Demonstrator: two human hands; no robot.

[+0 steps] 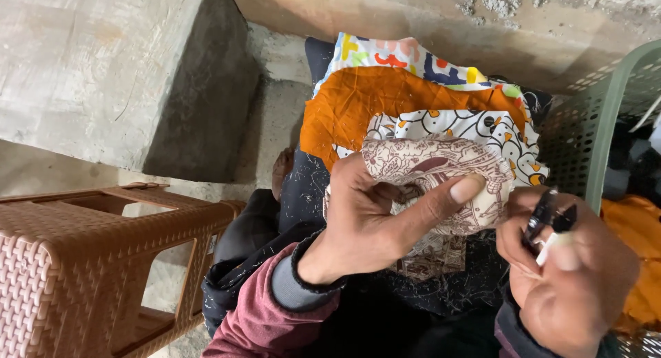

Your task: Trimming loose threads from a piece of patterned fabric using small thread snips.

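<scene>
My left hand (375,220) grips a piece of cream cloth with a maroon pattern (441,169), thumb pressed on its upper edge. My right hand (564,268) sits just to the right of it, closed on a small black tool with a white part (547,224); I cannot tell what kind of tool it is. Under the held piece lies a stack of cloth pieces on my lap: an orange one (372,103), a white one with black swirls (475,127), and a white one with bright shapes (392,55).
A brown woven-look plastic stool (82,255) stands at the left. A green plastic basket (599,117) with orange cloth (640,255) stands at the right. Concrete block (103,69) and wall lie behind. Thread bits cover my dark clothing (306,186).
</scene>
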